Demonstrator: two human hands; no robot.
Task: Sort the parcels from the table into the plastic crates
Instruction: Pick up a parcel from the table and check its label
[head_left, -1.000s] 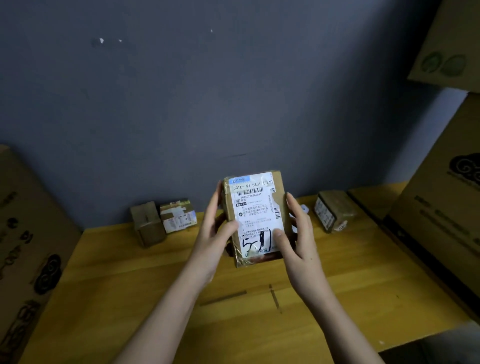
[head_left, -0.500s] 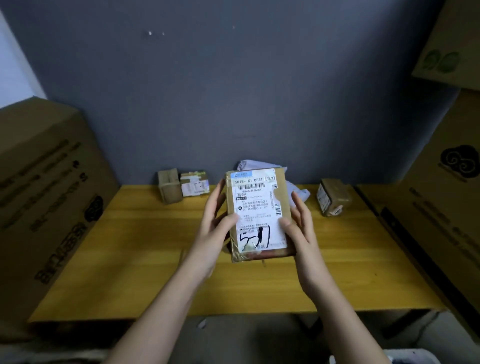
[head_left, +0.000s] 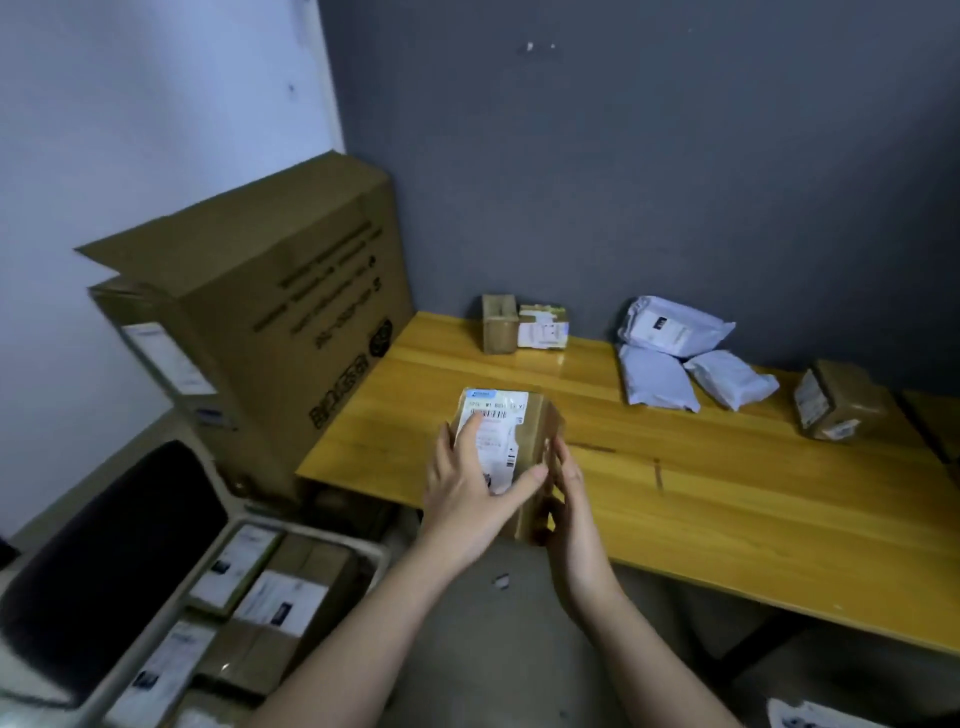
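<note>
Cardboard parcel (head_left: 511, 441) gripped in both my hands.
Left hand (head_left: 470, 493) on its label, right hand (head_left: 569, 499) beneath; the crate (head_left: 291, 597) lies lower left.

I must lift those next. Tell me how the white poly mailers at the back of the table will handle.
The white poly mailers look soft and puffy, so they will probably sag when lifted. Their smooth plastic skin may slip. They lie overlapped on the table, so pulling one could drag another.
</note>
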